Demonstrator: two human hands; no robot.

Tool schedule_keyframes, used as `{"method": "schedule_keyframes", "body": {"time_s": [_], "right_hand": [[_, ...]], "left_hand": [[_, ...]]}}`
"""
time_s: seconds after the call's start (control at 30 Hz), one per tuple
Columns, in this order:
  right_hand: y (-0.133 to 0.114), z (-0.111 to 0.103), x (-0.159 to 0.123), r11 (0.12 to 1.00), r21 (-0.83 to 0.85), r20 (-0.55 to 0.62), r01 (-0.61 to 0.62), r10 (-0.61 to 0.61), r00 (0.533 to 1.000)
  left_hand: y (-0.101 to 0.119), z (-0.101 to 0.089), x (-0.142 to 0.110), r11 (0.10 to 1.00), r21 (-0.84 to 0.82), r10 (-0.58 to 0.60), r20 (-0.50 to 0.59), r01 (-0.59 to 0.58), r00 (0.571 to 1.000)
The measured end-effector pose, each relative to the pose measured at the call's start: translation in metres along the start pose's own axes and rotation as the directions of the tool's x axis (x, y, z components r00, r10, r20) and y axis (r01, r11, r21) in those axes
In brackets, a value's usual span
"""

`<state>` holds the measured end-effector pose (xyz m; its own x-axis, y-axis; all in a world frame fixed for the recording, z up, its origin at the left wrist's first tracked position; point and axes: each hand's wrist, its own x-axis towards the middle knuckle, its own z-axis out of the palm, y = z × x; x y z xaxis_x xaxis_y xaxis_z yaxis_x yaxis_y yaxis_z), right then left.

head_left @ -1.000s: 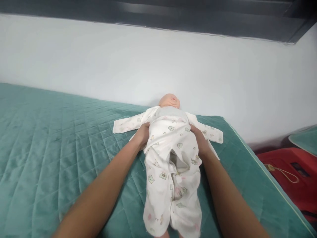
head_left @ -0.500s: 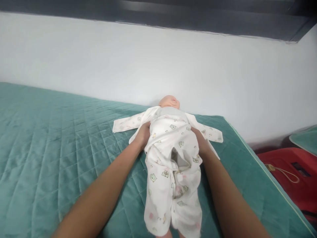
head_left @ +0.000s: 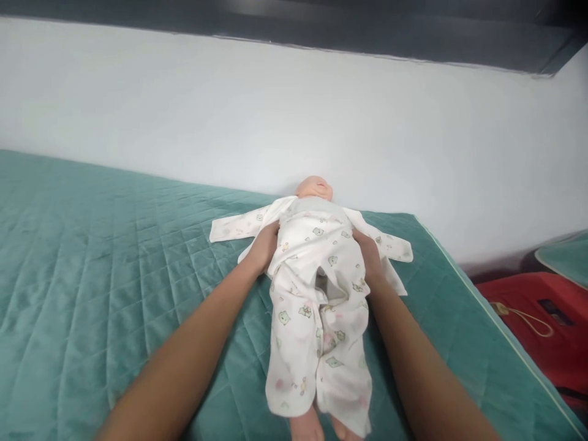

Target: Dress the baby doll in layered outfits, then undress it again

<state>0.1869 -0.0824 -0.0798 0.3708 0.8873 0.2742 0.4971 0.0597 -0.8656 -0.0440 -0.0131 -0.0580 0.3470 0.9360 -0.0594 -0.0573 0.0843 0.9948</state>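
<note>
A baby doll (head_left: 314, 187) lies on its back, its head close to the wall and its bare feet toward me. White pants (head_left: 298, 318) printed with small green animals cover its legs and belly, with an opening at the crotch. My left hand (head_left: 266, 245) is closed on the pants at the left side of the waist. At the opposite side my right hand (head_left: 368, 254) grips them too. The fingertips of both are hidden behind the cloth. A matching white shirt (head_left: 236, 226) lies under the doll, sleeves spread out to both sides.
A green quilted mattress cover (head_left: 114, 257) lies beneath everything, its piped edge running down the right. Behind it rises a white wall (head_left: 184, 110) with a dark ledge (head_left: 294, 27) above. Beyond the right edge is a red case (head_left: 528, 306) with a cord (head_left: 528, 318).
The pants have shifted slightly up the doll, and more of its feet shows below the leg hems. Both hands stay at the waist sides, a little farther up.
</note>
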Motion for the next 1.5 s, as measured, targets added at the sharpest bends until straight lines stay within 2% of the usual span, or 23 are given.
{"method": "schedule_keyframes", "body": {"time_s": [0.1,0.23,0.3,0.33,0.4,0.5,0.6,0.7,0.77,0.83,0.93,1.0,1.03,1.13,1.23,1.37,1.5], "right_hand": [[0.004,-0.001,0.002,0.998,-0.056,-0.040,-0.042,0.039,0.998],[0.004,-0.001,0.002,0.996,-0.058,-0.094,-0.074,0.069,0.993],[0.000,-0.001,0.002,0.998,-0.004,-0.161,-0.058,0.056,0.985],[-0.002,0.000,0.002,0.999,0.039,-0.194,-0.037,0.044,0.980],[-0.009,0.002,0.004,0.990,0.139,-0.218,0.013,0.018,0.976],[-0.020,0.004,0.007,0.966,0.247,-0.130,0.075,-0.044,0.991],[-0.026,0.005,0.012,0.962,0.246,0.012,0.117,-0.123,0.992],[-0.026,0.003,0.018,0.965,0.183,0.130,0.190,-0.215,0.968],[-0.026,0.000,0.023,0.965,0.125,0.197,0.231,-0.252,0.947],[-0.028,-0.003,0.027,0.960,0.077,0.275,0.269,-0.280,0.920],[-0.032,-0.004,0.033,0.952,0.075,0.349,0.297,-0.305,0.886],[-0.035,-0.001,0.039,0.964,0.060,0.332,0.257,-0.262,0.906],[-0.035,0.002,0.043,0.974,0.037,0.299,0.224,-0.225,0.927],[-0.034,0.014,0.056,0.993,-0.035,0.168,0.110,-0.103,0.980],[-0.030,0.025,0.066,0.999,-0.035,0.112,0.026,-0.022,0.993],[-0.025,0.028,0.065,0.999,-0.011,0.040,0.047,-0.046,0.998],[-0.018,0.023,0.057,0.997,0.009,0.066,0.074,-0.074,0.995]], "left_hand": [[0.003,-0.003,-0.004,0.993,0.097,0.072,-0.004,-0.071,0.997],[0.011,-0.012,-0.002,0.945,0.317,0.101,-0.063,-0.076,0.993],[0.019,-0.014,-0.002,0.889,0.435,0.214,-0.119,-0.143,0.969],[0.023,-0.014,-0.003,0.853,0.480,0.290,-0.113,-0.204,0.950],[0.030,-0.011,-0.006,0.776,0.530,0.411,-0.012,-0.343,0.912],[0.034,-0.005,-0.009,0.704,0.532,0.454,0.175,-0.472,0.874],[0.032,-0.003,-0.006,0.716,0.492,0.437,0.239,-0.496,0.867],[0.031,-0.005,0.000,0.759,0.450,0.366,0.301,-0.470,0.880],[0.033,-0.007,0.005,0.758,0.471,0.301,0.361,-0.451,0.883],[0.037,-0.008,0.008,0.717,0.511,0.271,0.423,-0.474,0.865],[0.042,-0.008,0.013,0.638,0.538,0.320,0.467,-0.552,0.824],[0.042,-0.006,0.020,0.603,0.557,0.352,0.457,-0.571,0.817],[0.042,-0.004,0.026,0.599,0.574,0.354,0.436,-0.558,0.828],[0.037,0.005,0.046,0.631,0.652,0.298,0.298,-0.422,0.907],[0.030,0.015,0.062,0.654,0.705,0.242,0.149,-0.274,0.959],[0.024,0.018,0.061,0.590,0.756,0.286,0.132,-0.283,0.949],[0.022,0.009,0.052,0.406,0.823,0.414,0.221,-0.397,0.883]]}}
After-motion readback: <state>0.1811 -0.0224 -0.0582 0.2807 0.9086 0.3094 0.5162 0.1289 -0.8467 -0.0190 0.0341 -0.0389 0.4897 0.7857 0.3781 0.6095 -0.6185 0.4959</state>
